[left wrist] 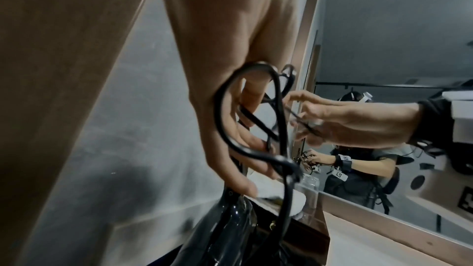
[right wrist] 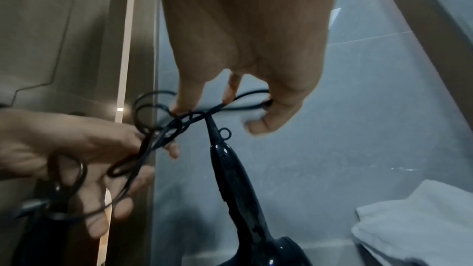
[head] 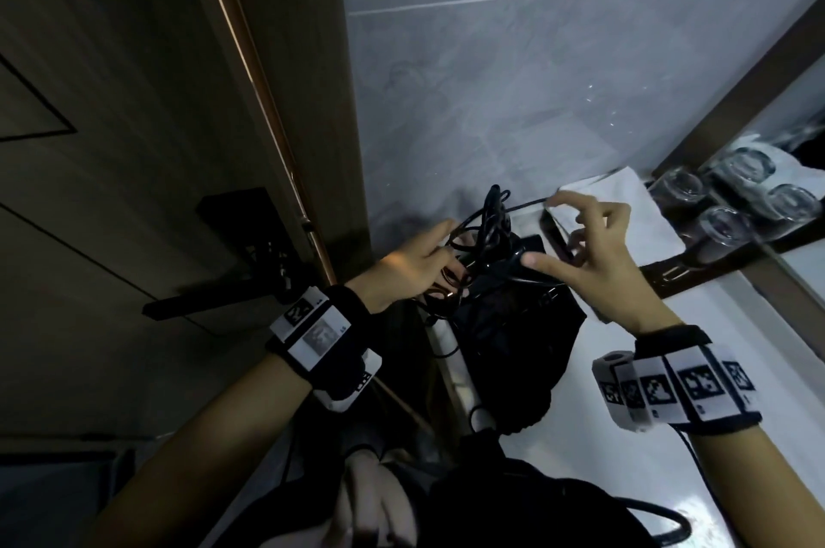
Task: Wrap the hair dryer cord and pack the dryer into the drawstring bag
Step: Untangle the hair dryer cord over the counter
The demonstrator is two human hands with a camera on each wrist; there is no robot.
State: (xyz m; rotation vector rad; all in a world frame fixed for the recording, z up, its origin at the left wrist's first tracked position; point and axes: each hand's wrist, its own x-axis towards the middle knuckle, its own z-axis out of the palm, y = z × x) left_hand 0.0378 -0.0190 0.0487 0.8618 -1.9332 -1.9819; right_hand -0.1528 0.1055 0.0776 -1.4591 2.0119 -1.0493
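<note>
A glossy black hair dryer [head: 495,279] [right wrist: 230,171] stands handle-up against the dark drawstring bag [head: 531,351] at the counter's left edge. Its black cord [head: 486,221] [right wrist: 156,128] rises from the handle tip in several loose loops. My left hand [head: 442,266] [right wrist: 84,149] has its fingers curled through these loops [left wrist: 225,126]. My right hand [head: 576,230] [left wrist: 345,122], just right of the handle top, pinches a stretch of the cord and holds it out taut. Whether the dryer's body is inside the bag is hidden.
A folded white towel [head: 625,212] lies behind the hands, with upturned glasses [head: 723,226] on a dark tray beside a framed mirror [left wrist: 384,37]. A wooden door with a black handle [head: 241,235] stands at the left. The white counter [head: 669,369] runs to the right.
</note>
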